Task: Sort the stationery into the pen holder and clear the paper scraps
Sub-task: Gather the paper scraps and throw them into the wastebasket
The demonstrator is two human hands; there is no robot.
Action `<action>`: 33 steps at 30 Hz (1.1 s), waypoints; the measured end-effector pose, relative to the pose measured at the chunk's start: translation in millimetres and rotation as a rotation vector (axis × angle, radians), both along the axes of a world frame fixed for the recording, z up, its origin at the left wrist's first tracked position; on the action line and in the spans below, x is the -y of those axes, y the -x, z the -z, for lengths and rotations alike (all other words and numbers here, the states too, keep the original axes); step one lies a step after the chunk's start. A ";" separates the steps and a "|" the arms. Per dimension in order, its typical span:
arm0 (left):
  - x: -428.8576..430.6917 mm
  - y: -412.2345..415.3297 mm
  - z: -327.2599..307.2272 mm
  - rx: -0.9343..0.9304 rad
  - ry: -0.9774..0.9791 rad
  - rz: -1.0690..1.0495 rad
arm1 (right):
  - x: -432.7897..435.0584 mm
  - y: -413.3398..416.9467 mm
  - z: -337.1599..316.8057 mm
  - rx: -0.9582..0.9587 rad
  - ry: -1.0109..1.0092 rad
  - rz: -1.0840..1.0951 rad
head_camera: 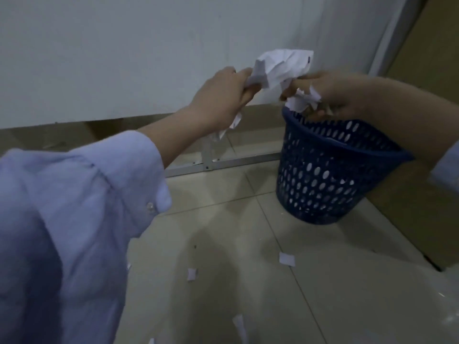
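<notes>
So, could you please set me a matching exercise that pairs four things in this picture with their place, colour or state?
Things:
1. crumpled paper
2. waste basket
3. loose scraps
4. sleeve

Descriptions:
A. light blue, with a button
B. lying on the floor
C. gripped by the left hand and the right hand
D. dark blue, full of holes

Pairs: 1-C, 2-D, 3-B, 4-A

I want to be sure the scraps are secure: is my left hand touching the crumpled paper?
Touching: the head view shows the left hand with fingers curled round the crumpled paper at its left edge.
</notes>
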State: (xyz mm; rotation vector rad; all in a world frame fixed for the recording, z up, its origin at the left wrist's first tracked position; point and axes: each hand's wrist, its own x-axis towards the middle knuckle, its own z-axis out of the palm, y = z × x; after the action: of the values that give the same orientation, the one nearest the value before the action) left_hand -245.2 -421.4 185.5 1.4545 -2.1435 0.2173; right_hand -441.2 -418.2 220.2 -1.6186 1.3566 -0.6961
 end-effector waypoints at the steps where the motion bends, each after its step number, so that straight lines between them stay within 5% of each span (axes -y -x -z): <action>1: 10.5 12.8 -3.6 -0.013 -0.002 0.015 | 5.9 11.8 -1.8 -0.012 -0.013 0.026; 14: 73.2 190.6 23.1 -0.602 -0.209 0.056 | 25.5 128.1 48.9 -0.052 -0.166 0.452; 21: 80.7 208.2 47.9 -0.542 -0.301 0.019 | 26.6 138.8 57.3 0.063 -0.049 0.474; 28: 81.1 204.1 37.2 -0.225 -0.488 0.051 | 30.8 135.3 59.2 -0.107 0.002 0.483; 33: 80.7 201.9 33.7 -0.222 -0.490 0.037 | 26.9 134.6 64.3 -0.127 0.104 0.493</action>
State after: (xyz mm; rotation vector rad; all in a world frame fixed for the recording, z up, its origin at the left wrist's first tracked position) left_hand -447.1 -502.0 151.8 1.6043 -2.1216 -0.4952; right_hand -575.8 -445.1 155.9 -1.4335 1.8685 -0.9764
